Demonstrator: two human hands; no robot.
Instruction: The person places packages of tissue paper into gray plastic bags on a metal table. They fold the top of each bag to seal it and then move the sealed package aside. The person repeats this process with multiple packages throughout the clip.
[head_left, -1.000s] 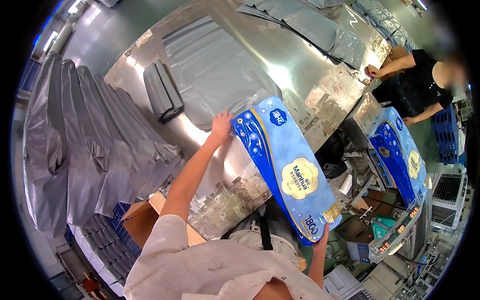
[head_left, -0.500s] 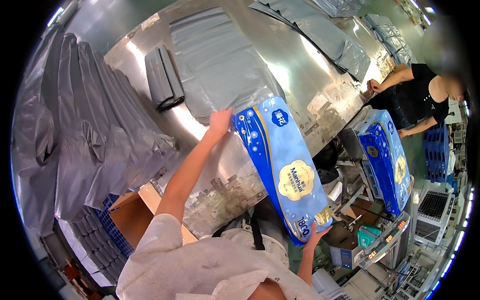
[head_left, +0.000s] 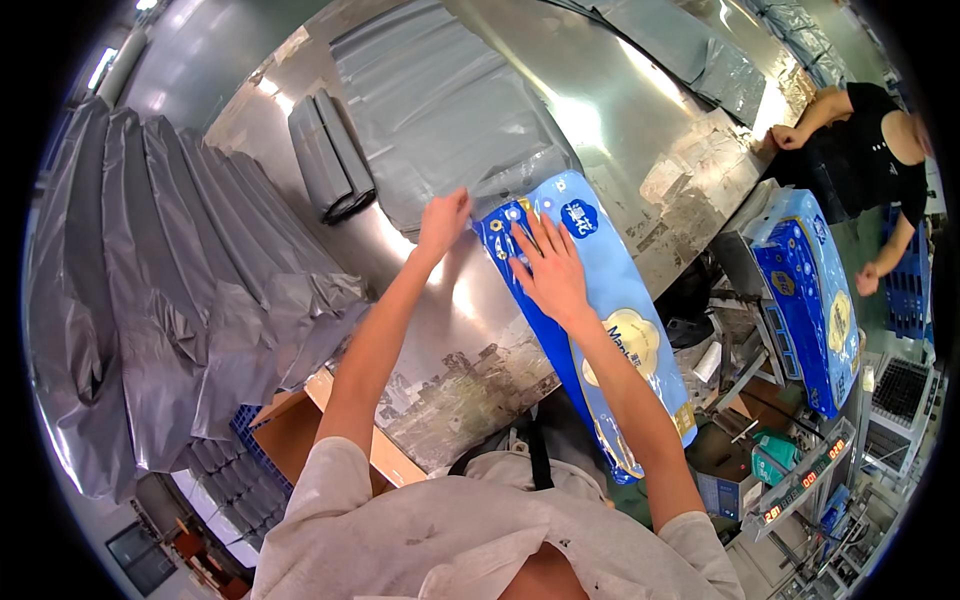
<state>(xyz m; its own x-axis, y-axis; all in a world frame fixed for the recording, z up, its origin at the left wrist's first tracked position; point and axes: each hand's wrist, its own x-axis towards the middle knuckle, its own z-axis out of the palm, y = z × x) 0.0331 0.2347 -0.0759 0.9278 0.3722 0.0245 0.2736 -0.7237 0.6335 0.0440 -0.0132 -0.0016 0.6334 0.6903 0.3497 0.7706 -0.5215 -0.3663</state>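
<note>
Blue package is probably light, soft, slick; support both ends. Right hand: fingers spread, 11 o'clock end. Left hand: fingers curled, 10 o'clock corner, grasp unclear

Right hand spread on a long blue pack, left hand beside its far corner, grey plastic sheets on a metal worktop, second blue pack and co-worker at right

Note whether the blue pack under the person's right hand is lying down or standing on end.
Lying down: the blue pack shows its broad light-blue face upward, and the right hand rests spread on it.
</note>
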